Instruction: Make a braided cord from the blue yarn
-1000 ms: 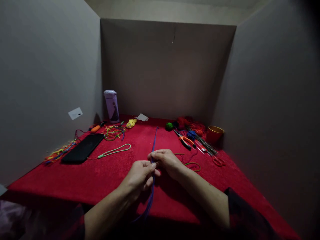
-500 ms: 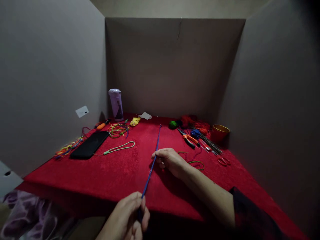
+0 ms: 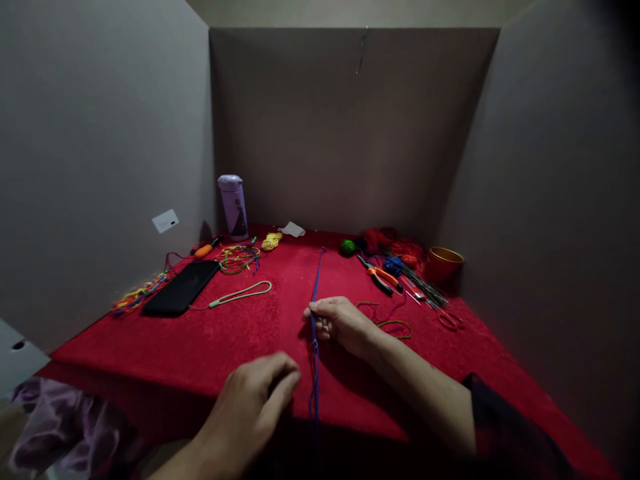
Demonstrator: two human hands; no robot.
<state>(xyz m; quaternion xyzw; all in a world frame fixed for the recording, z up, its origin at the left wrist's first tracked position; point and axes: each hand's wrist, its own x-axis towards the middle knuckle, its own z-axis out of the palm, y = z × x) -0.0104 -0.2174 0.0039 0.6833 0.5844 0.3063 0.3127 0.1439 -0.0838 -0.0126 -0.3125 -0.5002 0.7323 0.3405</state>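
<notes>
My right hand [image 3: 340, 323] pinches a thin blue cord [image 3: 318, 280] between thumb and fingers above the red cloth. The cord runs taut from a small fixing point at the far middle of the table to my fingers. Below them its loose strands [image 3: 315, 380] hang down over the front edge, with a small pale bit or knot on them. My left hand [image 3: 260, 400], slightly blurred, is to the left of the strands and apart from them. Its thumb and bent forefinger have a gap between them, and nothing shows in it.
At left lie a black phone [image 3: 183, 287] with a pale green strap loop [image 3: 243, 293] and several coloured threads [image 3: 143, 293]; a purple bottle [image 3: 234, 207] stands behind. At right are orange-handled pliers [image 3: 383, 277], red scissors [image 3: 450, 321], yarn balls and a red cup [image 3: 444, 267]. Grey panels surround the table.
My left hand has let go of the cord's near end and moved up and left. The strands below my right hand now hang slack. The right hand keeps its pinch.
</notes>
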